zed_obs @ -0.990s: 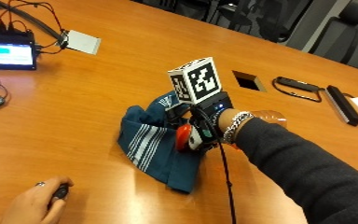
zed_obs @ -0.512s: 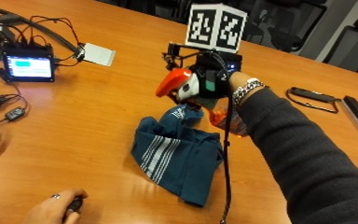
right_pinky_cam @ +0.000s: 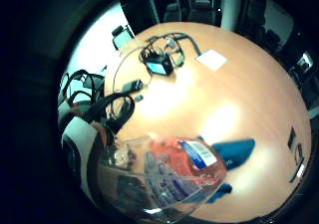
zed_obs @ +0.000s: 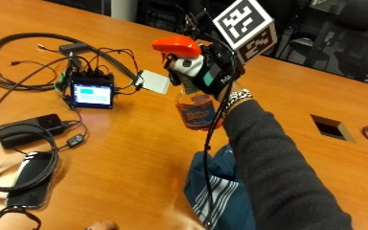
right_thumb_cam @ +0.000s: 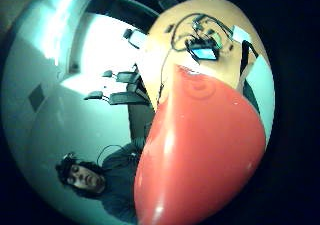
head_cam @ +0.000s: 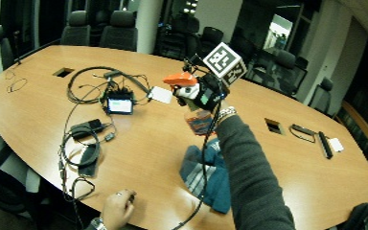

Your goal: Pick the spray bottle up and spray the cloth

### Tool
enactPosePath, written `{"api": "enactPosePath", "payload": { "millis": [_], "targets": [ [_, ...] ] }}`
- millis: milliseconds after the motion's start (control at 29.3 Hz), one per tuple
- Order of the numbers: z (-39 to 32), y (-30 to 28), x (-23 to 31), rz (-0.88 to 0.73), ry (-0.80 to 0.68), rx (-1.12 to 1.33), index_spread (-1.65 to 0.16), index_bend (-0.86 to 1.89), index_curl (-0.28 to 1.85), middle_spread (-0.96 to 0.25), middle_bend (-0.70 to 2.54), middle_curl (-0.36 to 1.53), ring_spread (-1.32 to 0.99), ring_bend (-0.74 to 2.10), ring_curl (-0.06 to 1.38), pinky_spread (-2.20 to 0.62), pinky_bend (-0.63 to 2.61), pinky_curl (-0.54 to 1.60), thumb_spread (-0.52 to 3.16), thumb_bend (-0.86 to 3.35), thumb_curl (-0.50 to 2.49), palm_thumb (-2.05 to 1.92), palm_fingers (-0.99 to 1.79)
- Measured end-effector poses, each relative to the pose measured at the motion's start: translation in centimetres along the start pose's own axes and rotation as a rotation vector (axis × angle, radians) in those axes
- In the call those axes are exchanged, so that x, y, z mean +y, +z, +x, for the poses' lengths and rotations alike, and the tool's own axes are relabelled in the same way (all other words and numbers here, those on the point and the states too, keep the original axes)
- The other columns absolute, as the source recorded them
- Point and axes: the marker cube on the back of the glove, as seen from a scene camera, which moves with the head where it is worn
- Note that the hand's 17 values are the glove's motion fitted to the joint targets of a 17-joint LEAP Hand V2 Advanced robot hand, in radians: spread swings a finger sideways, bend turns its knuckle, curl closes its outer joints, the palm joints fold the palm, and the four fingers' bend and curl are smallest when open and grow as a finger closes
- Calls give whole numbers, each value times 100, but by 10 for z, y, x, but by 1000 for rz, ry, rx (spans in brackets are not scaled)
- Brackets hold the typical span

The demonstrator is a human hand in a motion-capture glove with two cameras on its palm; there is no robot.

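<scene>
- One hand, the gloved right, grips the bottle by its neck, fingers curled round it below the orange spray head.
- Bottle is in the air, well above the table, upright or nearly so; orange liquid shows in the clear body.
- Cloth, dark blue with pale stripes, lies bunched on the table below and nearer the person, partly hidden by the sleeve.
- Wide view agrees: bottle raised, cloth flat on the table beneath the forearm.
- Thumb-side palm view is mostly filled by the orange head, so it sits close to the palm.
- Little-finger palm view shows the bottle body close up, cloth on the table beyond it.
- Step judged: pick-up done, spraying not yet done.
- Nozzle seems to point away from the cloth, toward the small screen and cables.
- Next move likely needs turning the nozzle down at the cloth, then a finger on the trigger; trigger finger position cannot be told.
- Bare hand rests at the table edge, off the task things.
</scene>
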Motion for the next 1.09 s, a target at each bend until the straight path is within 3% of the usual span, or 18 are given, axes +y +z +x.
{"api": "enactPosePath", "payload": {
  "millis": [136,239,546,1092],
  "targets": [
    [11,20,-4,206,-38,-134,-31,31,59,-23,55,52,-22,68,46,-30,42,39,26,-3,80,91,138],
    [22,29,-5,272,-25,-229,-31,31,59,-23,56,52,-22,68,46,-30,42,39,26,-3,81,90,138],
    [56,44,7,264,82,-371,-31,31,59,-23,55,52,-22,68,46,-31,42,39,26,-3,81,90,138],
    [41,19,15,377,78,-381,-31,33,60,-25,57,52,-23,68,46,-32,43,39,24,-4,81,88,140]
  ]
}}
